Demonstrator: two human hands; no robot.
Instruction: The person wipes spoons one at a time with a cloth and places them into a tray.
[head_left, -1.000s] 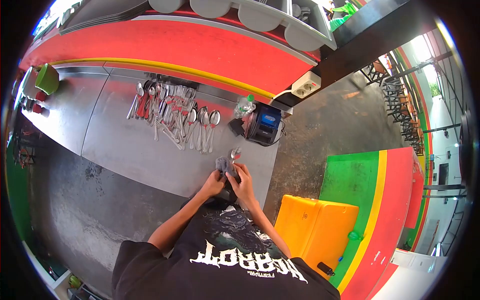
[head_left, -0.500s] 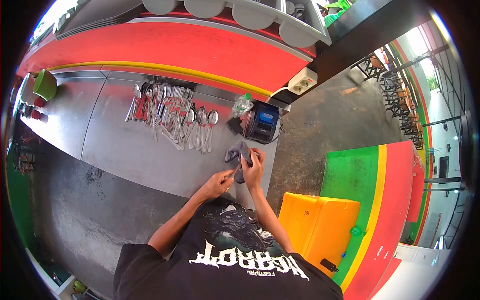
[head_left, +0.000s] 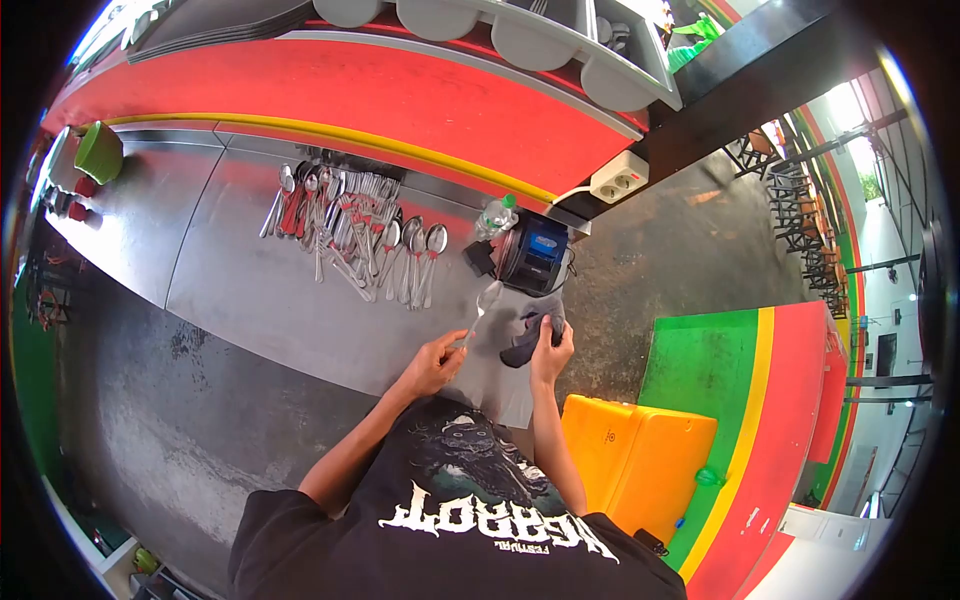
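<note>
My left hand [head_left: 436, 362] is closed on the handle end of a metal spoon [head_left: 482, 308], whose bowl points up and away over the steel counter. To its right my right hand [head_left: 551, 350] grips a dark grey cloth [head_left: 523, 340], apart from the spoon. Beyond my left hand lies a spread of spoons and forks [head_left: 350, 225] on the counter [head_left: 260, 290], with several spoons [head_left: 412, 255] at its right side.
Near the counter's right end stand a black device with a blue screen [head_left: 540, 250], a clear bottle [head_left: 494, 218] and a black adapter [head_left: 479, 259]. A green container [head_left: 99, 152] is far left. An orange box [head_left: 640, 460] stands right of my body. A grey cutlery tray [head_left: 530, 35] is above.
My right hand and the cloth have moved right, away from the spoon. The spoon, partly covered by the cloth before, now shows its bowl. The view has shifted slightly.
</note>
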